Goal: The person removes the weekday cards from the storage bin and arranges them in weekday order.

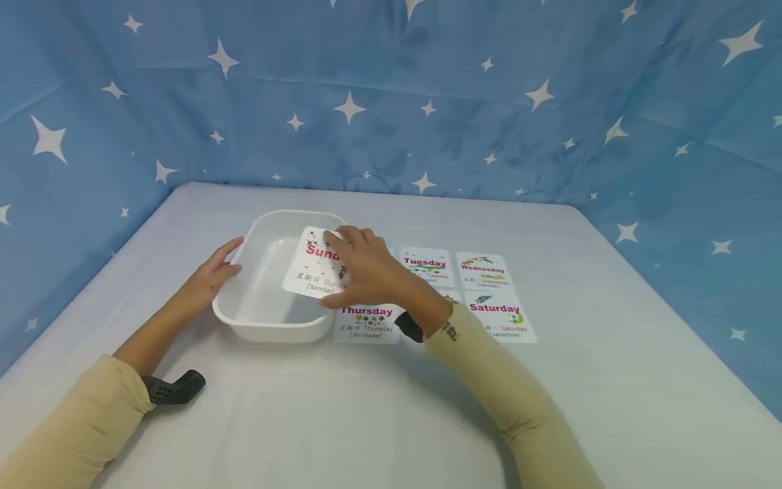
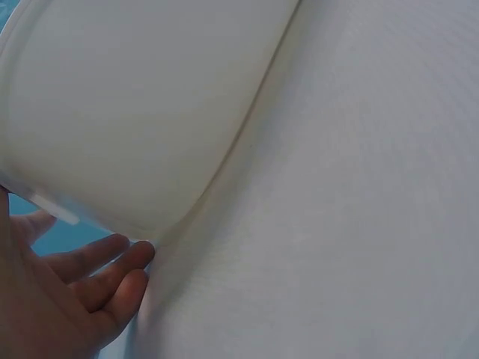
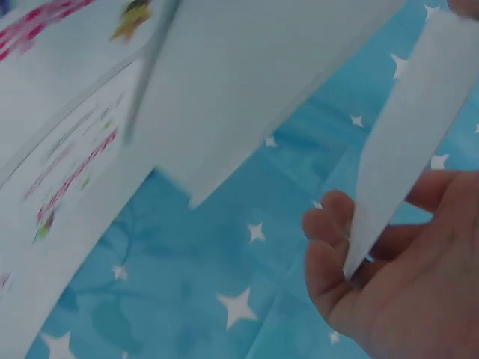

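Note:
My right hand (image 1: 369, 272) pinches a white card (image 1: 311, 272) printed "Sunday" between fingers and thumb. It holds the card tilted over the right side of a white plastic basin (image 1: 271, 331). In the right wrist view the card (image 3: 408, 127) shows its blank back, gripped along its edges. At the basin's left side, my left hand (image 1: 204, 282) touches the outer wall near the rim. The left wrist view shows that hand (image 2: 75, 292) with its fingers loosely bent beside the basin (image 2: 135, 105). The part of the basin floor behind the held card is hidden.
To the basin's right lie weekday cards in rows: Tuesday (image 1: 427, 261), Wednesday (image 1: 482, 265), Thursday (image 1: 366, 331) and Saturday (image 1: 497, 312). My right arm partly covers another card (image 1: 451, 297). A white cloth (image 1: 305, 407) covers the table; a blue star-patterned curtain (image 1: 391, 149) hangs behind.

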Action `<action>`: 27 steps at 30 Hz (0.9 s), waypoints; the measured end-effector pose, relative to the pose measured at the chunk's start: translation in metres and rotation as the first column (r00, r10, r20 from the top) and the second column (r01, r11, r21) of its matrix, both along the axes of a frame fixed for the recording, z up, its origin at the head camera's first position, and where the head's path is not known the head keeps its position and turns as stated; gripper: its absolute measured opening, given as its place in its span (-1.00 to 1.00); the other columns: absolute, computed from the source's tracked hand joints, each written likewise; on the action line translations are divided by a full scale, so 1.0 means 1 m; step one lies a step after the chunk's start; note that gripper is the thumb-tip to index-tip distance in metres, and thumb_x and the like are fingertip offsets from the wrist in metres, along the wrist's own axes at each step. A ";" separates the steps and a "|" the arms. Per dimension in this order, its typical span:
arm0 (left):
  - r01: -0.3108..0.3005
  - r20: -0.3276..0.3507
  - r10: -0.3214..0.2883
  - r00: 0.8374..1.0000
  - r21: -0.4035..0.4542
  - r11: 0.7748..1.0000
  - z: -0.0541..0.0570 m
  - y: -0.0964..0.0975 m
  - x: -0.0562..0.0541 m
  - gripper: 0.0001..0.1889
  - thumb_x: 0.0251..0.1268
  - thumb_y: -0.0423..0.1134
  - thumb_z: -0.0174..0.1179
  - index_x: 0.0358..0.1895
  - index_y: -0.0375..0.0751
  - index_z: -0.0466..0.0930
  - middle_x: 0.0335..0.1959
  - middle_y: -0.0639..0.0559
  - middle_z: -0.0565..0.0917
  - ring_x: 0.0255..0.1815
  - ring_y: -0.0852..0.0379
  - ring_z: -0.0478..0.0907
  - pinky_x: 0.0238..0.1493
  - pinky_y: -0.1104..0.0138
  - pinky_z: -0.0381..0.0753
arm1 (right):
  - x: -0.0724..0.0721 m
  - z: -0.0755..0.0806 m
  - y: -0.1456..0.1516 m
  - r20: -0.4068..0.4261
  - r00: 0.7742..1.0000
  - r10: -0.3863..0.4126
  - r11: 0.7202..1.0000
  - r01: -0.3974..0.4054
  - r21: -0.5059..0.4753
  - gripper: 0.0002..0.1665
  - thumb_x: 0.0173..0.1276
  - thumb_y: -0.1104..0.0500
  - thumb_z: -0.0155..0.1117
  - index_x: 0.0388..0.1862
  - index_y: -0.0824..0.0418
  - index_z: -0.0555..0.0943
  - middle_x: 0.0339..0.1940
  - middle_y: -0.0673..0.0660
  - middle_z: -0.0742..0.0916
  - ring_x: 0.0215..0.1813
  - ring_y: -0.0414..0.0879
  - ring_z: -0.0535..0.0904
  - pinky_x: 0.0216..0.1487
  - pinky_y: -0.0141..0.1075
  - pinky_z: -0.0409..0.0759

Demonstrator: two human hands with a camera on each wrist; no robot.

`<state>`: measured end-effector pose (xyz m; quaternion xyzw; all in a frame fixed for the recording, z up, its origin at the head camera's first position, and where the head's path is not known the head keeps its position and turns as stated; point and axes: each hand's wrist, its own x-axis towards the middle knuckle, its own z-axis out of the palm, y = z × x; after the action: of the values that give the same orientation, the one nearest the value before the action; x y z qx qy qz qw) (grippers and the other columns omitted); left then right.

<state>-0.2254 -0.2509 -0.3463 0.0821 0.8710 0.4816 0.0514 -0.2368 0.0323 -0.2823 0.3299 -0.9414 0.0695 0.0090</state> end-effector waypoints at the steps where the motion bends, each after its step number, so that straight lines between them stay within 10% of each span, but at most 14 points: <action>1: 0.000 0.003 0.000 1.000 0.000 1.000 0.000 0.000 0.000 -0.38 0.44 -0.02 -0.36 0.46 -0.03 -0.34 0.23 -0.47 0.25 0.07 -0.22 0.40 -0.21 0.40 0.50 | 0.002 0.000 0.010 0.006 1.000 -0.002 1.000 0.002 0.018 0.20 -0.09 -0.34 0.31 0.46 0.04 0.01 0.43 0.11 0.17 0.36 0.04 0.10 0.32 -0.06 0.17; 13: 0.036 -0.001 -0.036 0.999 0.039 0.999 0.000 -0.005 -0.001 -0.35 0.44 -0.04 -0.31 0.45 -0.11 -0.35 0.21 -0.48 0.23 -0.25 0.47 0.42 -0.27 0.48 0.50 | 0.055 -0.027 0.108 0.173 0.982 -0.081 0.992 0.062 0.111 0.18 -0.14 -0.27 0.42 0.44 -0.03 0.08 0.39 0.11 0.27 0.31 0.03 0.28 0.22 -0.09 0.38; 27: 0.010 -0.003 -0.010 1.000 -0.041 0.999 -0.004 -0.002 -0.004 -0.37 0.44 -0.01 -0.38 0.46 -0.06 -0.35 0.17 -0.45 0.26 -0.29 0.48 0.39 -0.29 0.44 0.49 | 0.099 -0.040 0.136 0.208 0.978 0.009 0.977 -0.053 0.208 0.07 -0.11 -0.31 0.37 0.38 -0.07 0.19 0.34 0.13 0.34 0.34 0.06 0.25 0.26 -0.05 0.29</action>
<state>-0.2293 -0.2531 -0.3506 0.0860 0.8803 0.4634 0.0541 -0.1374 0.1684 -0.3224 0.3348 -0.9340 0.0025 -0.1249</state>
